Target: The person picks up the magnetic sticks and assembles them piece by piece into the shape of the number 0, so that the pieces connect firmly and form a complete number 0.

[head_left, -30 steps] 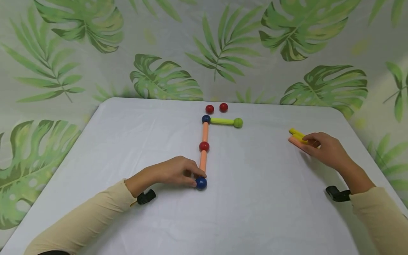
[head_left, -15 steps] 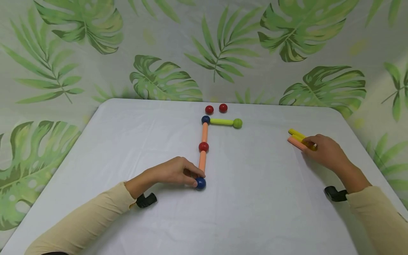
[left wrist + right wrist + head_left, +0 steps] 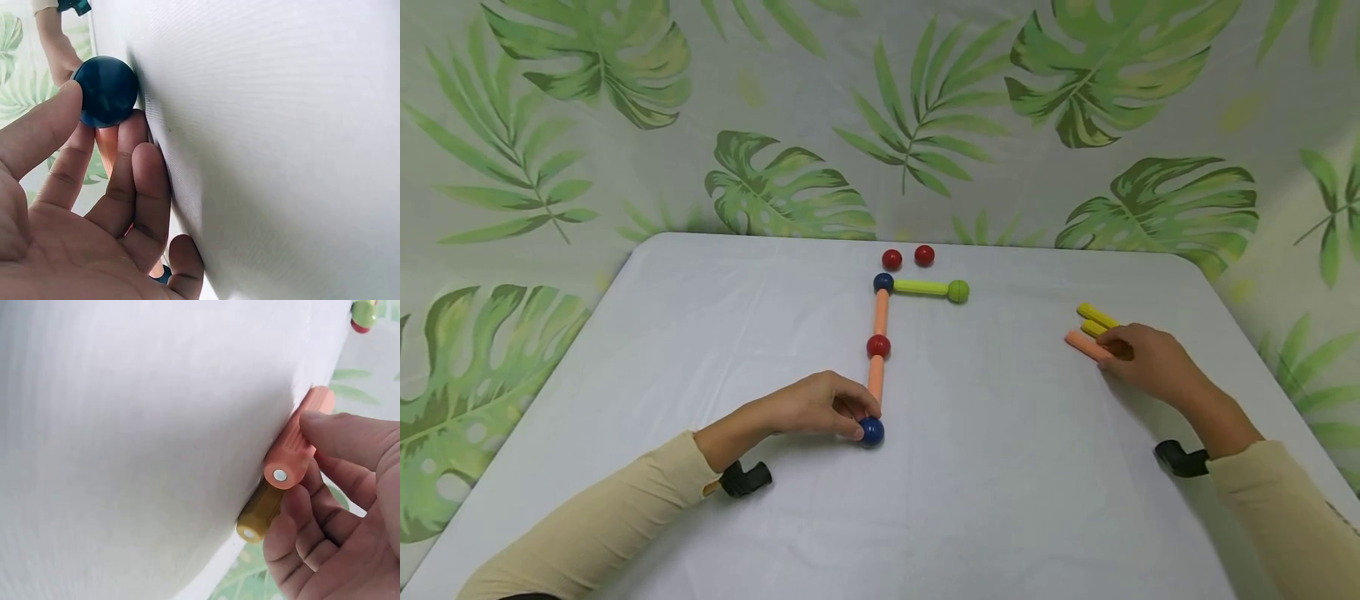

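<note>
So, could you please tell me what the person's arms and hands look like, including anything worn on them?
The left sleeve and right sleeve are both long and beige. A small black device sticks out below each sleeve's end: left device, right device. The left hand and right hand are ungloved, with no rings visible.
</note>
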A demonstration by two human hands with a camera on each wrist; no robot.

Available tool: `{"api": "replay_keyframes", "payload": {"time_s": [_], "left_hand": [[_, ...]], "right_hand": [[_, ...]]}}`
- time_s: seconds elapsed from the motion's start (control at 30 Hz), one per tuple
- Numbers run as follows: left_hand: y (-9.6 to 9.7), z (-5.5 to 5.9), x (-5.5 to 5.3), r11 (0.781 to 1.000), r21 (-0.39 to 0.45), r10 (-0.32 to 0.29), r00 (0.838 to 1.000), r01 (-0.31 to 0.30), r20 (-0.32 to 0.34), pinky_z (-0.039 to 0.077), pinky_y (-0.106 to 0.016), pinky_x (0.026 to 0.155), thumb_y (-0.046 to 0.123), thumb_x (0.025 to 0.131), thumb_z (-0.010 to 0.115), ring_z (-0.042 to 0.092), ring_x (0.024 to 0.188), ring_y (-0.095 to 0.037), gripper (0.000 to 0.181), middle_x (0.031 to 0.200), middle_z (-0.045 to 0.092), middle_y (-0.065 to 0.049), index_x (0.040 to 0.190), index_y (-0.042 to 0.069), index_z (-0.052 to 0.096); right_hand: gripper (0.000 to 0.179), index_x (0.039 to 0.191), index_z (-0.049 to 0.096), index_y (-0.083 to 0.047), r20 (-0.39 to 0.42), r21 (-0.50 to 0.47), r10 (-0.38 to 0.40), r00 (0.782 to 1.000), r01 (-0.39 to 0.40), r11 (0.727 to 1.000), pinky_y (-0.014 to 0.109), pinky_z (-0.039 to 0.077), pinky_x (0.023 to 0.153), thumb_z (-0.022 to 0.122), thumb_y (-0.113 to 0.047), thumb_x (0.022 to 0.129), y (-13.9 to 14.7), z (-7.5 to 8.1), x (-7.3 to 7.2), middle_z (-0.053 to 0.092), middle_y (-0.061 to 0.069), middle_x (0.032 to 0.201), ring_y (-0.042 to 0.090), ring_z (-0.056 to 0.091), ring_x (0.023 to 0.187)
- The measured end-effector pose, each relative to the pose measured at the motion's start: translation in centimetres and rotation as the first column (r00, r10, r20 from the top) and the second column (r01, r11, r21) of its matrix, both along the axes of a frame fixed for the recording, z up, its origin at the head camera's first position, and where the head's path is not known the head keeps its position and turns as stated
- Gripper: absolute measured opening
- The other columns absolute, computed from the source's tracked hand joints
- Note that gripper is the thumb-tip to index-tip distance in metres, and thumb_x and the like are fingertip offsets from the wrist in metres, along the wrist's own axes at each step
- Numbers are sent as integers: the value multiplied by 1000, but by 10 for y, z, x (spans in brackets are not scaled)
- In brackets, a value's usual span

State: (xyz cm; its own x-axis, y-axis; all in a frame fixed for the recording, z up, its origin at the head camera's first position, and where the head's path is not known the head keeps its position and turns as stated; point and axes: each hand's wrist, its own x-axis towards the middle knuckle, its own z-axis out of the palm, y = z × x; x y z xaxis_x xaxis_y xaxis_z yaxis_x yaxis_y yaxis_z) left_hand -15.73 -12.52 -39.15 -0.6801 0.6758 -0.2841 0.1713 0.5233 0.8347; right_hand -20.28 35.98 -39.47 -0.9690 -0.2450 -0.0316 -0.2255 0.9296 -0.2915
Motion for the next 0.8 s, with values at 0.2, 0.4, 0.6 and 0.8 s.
{"api": "replay_keyframes", "payload": {"time_s": [0.2,0.4,0.6,0.8], "left_hand": [[0,1,1,1000,-1,23,999,-23,31,51,-19,79,4,84,74,60,89,-12,26,95,68,-3,110,9,71],[1,2,1,999,22,43,997,-45,68,51,-22,80,3,84,74,59,89,-13,28,95,67,-4,111,8,71],[1,1,4,998,20,60,995,-61,78,51,-23,81,4,84,73,59,91,-14,28,98,67,-5,112,8,70],[1,-1,5,999,24,46,997,-48,59,51,-23,81,5,86,72,59,91,-13,27,98,67,-5,113,9,70]], "right_hand": [[34,114,68,4,16,-10,-2,1000,3,1000,39,47,72,72,-17,88,-7,-2,2,67,17,96,26,59,85],[31,113,70,1,6,-50,16,1000,-16,999,35,47,72,74,-15,87,-16,-2,3,69,14,95,23,58,85],[25,108,71,0,-45,-92,118,992,-122,988,27,51,71,75,-9,86,-31,1,10,71,8,94,15,62,83],[22,108,71,-4,-38,-125,201,979,-204,971,24,51,69,74,-6,86,-54,5,17,70,8,100,15,63,83]]}}
